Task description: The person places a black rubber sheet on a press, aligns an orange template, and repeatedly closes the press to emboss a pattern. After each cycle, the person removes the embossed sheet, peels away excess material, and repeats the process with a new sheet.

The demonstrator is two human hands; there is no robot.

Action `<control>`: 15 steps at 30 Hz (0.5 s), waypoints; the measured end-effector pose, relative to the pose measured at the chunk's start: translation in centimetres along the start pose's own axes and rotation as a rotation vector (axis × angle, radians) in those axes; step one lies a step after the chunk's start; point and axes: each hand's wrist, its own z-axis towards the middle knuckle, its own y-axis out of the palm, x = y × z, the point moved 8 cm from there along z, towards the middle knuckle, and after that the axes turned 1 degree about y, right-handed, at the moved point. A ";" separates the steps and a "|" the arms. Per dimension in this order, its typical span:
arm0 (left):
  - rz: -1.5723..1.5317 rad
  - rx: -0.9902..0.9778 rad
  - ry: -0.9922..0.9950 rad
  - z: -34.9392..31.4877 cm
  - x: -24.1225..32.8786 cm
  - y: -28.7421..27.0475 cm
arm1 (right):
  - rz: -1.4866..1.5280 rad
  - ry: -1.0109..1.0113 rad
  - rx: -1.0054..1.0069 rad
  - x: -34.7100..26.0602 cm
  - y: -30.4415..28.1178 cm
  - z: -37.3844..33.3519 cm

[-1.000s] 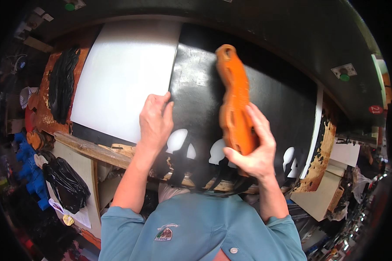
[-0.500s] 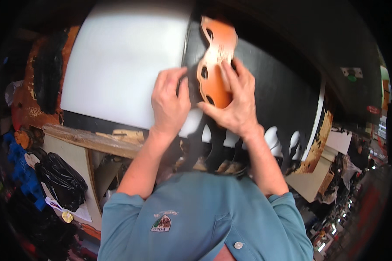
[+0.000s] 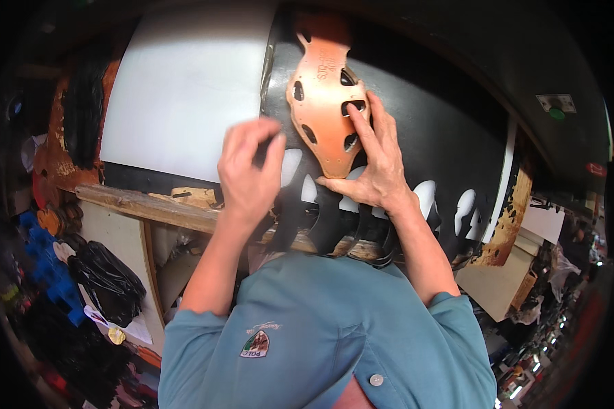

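A flat tan-orange template-like piece (image 3: 323, 102), with several oval openings and a pointed near end, lies over a black sheet (image 3: 430, 126). My right hand (image 3: 376, 160) grips its near right part, thumb at the pointed end and fingers along the right edge, one fingertip at an opening. Left of the piece, my left hand (image 3: 247, 163) hovers apart from it, slightly blurred, fingers curled and thumb spread, with nothing visible in it. Toward me, the black sheet's edge has rounded cut-outs with white showing through, and dark strips hang between them.
A white board (image 3: 184, 88) lies at the left. A rough wooden plank (image 3: 147, 206) runs along the near edge. Black plastic (image 3: 109, 279) and blue crates (image 3: 48, 273) sit lower left. A dark overhead panel with a green button (image 3: 557, 112) is at the right.
The tan-orange piece now shows its broad, pointed end with more openings, and lies a little farther left. My right hand still holds it; my left hand has drawn away leftward and nearer me.
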 end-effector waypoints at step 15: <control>0.141 -0.133 0.355 -11.6 3.5 0.4 | -0.103 -0.074 -0.005 -4.2 -2.7 -0.7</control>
